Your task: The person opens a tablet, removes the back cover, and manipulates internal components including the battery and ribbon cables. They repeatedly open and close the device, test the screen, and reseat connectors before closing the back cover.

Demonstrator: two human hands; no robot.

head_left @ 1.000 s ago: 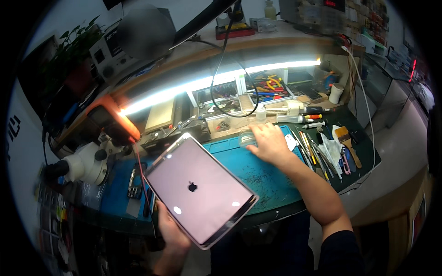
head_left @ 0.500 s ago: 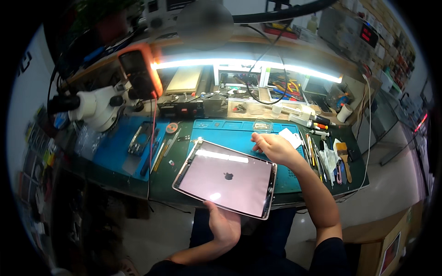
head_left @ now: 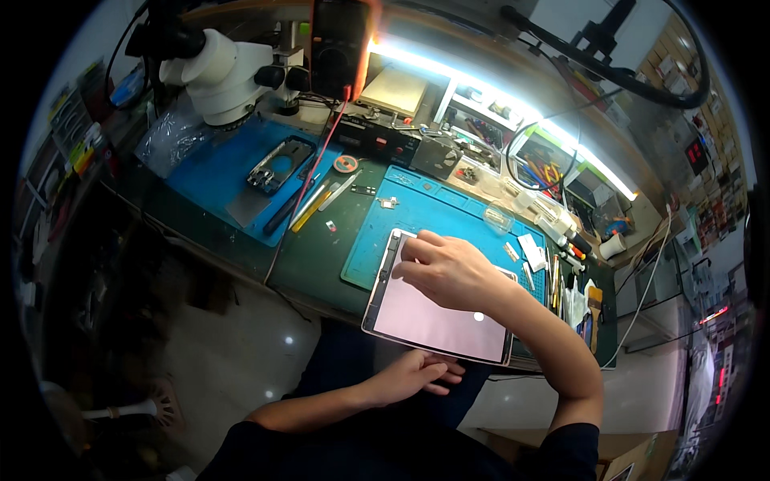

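Tablet (head_left: 425, 322) sits at lower centre of the frame. Right hand (head_left: 453, 274) curls over it, grip unclear; left hand (head_left: 413, 373), fingers loosely parted, is by its lower edge

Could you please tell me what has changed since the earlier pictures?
The tablet has shifted right along the front of the blue mat. The right hand has moved from the clear container to over the tablet. The left hand has taken its thumb off the tablet's face; whether it supports it underneath is hidden. The microscope stayed.
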